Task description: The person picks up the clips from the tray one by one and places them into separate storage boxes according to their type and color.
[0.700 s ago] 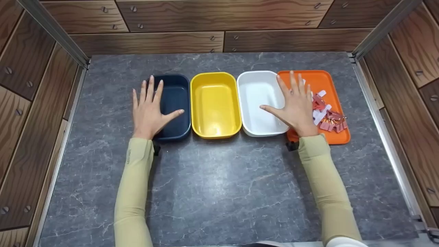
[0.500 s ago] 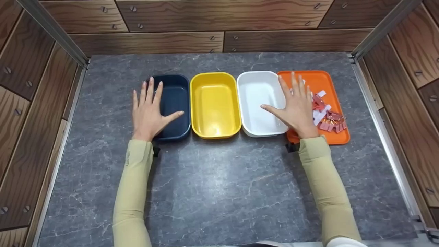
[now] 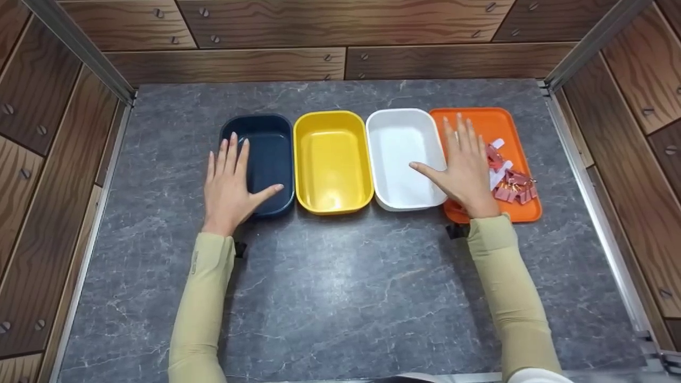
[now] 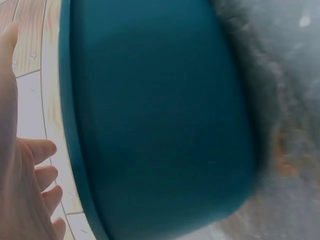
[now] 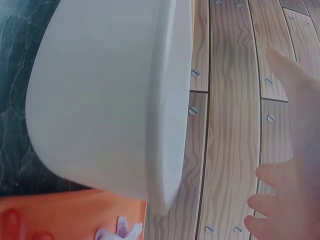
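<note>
My left hand (image 3: 227,186) is spread over the left part of a dark blue bin (image 3: 268,159), fingers straight and holding nothing. In the left wrist view the outer wall of that bin (image 4: 160,110) fills the middle, with the hand apart from it. Over the border of a white bin (image 3: 401,159) and an orange tray (image 3: 503,125) hovers my right hand (image 3: 465,170), its fingers extended and nothing in them. Pink clips (image 3: 513,186) and white clip-like pieces (image 3: 500,173) lie on the tray; the hand hides part of them. A yellow bin (image 3: 334,159) stands between the blue and white bins.
The bins and the tray form a row on a grey marbled table (image 3: 330,287). Wood-patterned panels (image 3: 266,64) close in the back and both sides, with metal rails (image 3: 601,223) along the side edges.
Both hands have drawn back slightly toward the person, the left one more. The right hand has shifted a little to the right. The bins and tray stay in place.
</note>
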Demonstrator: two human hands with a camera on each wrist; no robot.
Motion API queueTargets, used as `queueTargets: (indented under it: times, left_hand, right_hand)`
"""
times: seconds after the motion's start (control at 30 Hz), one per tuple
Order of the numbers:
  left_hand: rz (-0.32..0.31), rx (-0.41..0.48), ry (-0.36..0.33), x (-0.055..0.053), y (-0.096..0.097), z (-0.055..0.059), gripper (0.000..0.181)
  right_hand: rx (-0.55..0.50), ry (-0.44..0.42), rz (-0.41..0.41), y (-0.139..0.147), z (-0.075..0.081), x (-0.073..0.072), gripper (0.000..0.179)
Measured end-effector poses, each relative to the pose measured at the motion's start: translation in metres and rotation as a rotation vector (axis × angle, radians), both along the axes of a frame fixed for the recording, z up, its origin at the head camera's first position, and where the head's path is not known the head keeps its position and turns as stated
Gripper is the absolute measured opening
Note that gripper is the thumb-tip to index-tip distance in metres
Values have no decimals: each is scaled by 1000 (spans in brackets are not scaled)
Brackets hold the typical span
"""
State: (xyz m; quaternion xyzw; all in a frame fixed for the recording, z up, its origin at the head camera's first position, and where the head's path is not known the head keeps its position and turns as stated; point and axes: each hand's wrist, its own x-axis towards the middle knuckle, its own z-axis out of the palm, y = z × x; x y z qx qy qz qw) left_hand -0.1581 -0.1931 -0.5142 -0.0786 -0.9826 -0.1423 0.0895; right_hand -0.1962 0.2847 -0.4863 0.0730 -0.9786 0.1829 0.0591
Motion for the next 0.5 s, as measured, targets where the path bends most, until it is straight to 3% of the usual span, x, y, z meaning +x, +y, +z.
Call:
queueTargets:
  times: [0.5]
  left_hand:
    - [23,58,-24,24,-17,-20,118]
  right_hand:
    - [-54,21,-39,20,1,10,110]
